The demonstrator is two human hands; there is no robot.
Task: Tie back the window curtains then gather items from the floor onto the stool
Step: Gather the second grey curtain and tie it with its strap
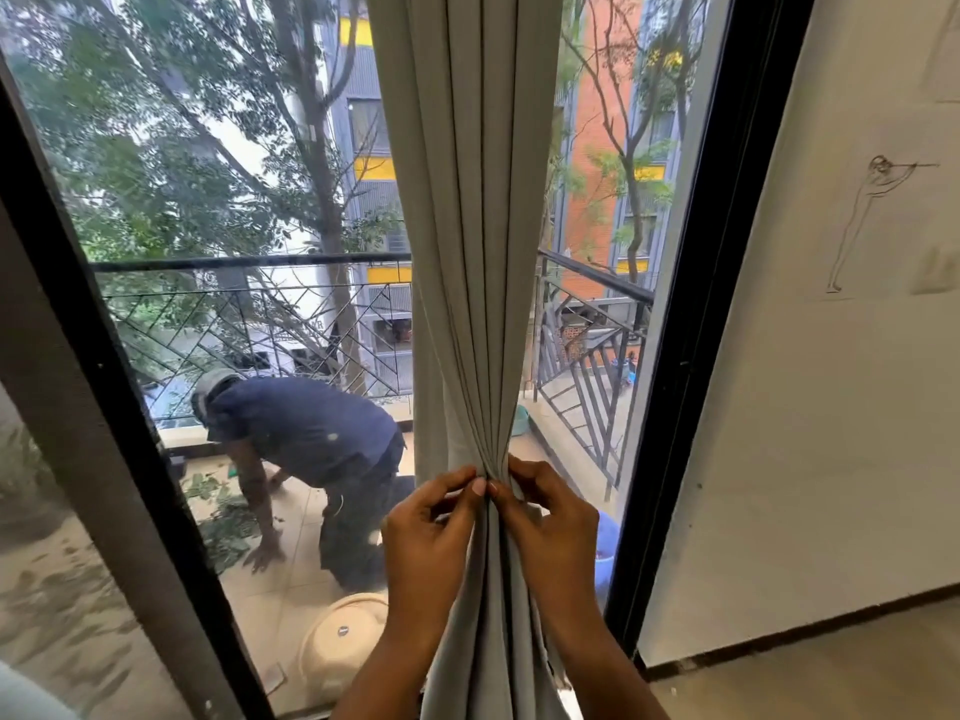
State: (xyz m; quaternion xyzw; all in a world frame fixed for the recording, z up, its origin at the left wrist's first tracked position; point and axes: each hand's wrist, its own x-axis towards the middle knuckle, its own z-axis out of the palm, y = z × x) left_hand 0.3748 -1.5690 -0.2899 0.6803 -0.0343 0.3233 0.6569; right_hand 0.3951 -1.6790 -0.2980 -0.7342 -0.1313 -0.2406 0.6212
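Observation:
A pale grey-green curtain [467,226] hangs in front of the window, bunched into tight pleats that narrow to a waist low in the view. My left hand [431,527] and my right hand [545,517] meet at that waist from either side. Fingers and thumbs of both hands pinch a thin pale tie band at the front of the gathered fabric, fingertips nearly touching. Below my hands the curtain spreads out again. No stool and no floor items are in view.
A black window frame [691,324] stands right of the curtain, and a dark frame post [104,407] slants at left. Through the glass a person [306,444] bends over the balcony floor by a railing. A white wall [831,407] and bare floor lie at right.

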